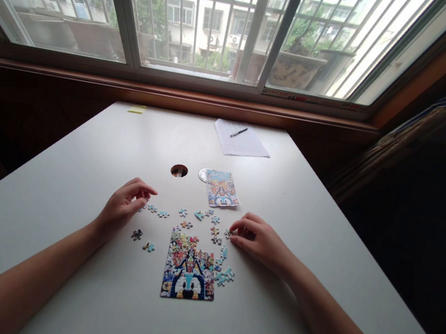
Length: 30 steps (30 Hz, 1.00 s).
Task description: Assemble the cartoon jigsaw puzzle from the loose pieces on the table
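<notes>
A partly assembled colourful jigsaw puzzle (190,269) lies on the white table (75,175) in front of me. Several loose pieces (199,215) are scattered above and beside it. My left hand (124,206) rests left of the pieces with its fingers curled in a pinch near a small piece (152,208); what it holds is too small to tell. My right hand (258,241) lies right of the puzzle, fingertips pinched on a loose piece (229,234). A printed reference picture (222,189) lies just beyond the pieces.
A sheet of paper (241,140) with a pen (238,132) sits at the table's far edge, a yellow note (137,109) at far left. A round cable hole (179,171) and a round disc (203,174) lie mid-table. A window is behind; a dark drop lies right.
</notes>
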Each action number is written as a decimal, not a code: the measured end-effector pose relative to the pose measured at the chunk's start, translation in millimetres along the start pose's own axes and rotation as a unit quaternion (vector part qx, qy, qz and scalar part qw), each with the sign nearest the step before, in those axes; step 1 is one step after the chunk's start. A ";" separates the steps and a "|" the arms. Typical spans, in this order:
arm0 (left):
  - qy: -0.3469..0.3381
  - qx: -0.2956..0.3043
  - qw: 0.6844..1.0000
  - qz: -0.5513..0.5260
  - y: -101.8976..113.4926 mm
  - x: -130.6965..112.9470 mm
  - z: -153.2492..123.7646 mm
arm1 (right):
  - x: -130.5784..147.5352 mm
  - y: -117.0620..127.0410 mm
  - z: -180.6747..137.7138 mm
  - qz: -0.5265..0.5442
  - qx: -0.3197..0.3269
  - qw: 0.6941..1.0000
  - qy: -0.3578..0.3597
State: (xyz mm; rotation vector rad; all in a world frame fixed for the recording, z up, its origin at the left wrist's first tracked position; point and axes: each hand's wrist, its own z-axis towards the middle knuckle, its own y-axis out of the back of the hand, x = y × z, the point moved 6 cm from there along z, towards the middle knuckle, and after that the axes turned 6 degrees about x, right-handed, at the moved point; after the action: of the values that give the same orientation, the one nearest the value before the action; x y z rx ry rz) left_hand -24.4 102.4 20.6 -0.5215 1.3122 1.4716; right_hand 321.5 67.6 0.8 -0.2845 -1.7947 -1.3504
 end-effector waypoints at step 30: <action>0.024 -0.027 0.998 0.052 3.2 -1.6 1.6 | 5.1 2.2 -1.2 -0.055 -0.075 0.996 0.013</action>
State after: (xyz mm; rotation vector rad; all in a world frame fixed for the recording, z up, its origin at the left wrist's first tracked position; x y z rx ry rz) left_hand -26.1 103.6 23.9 -0.5330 1.3565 1.5929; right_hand 320.3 65.9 6.1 -0.2496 -1.7111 -1.5638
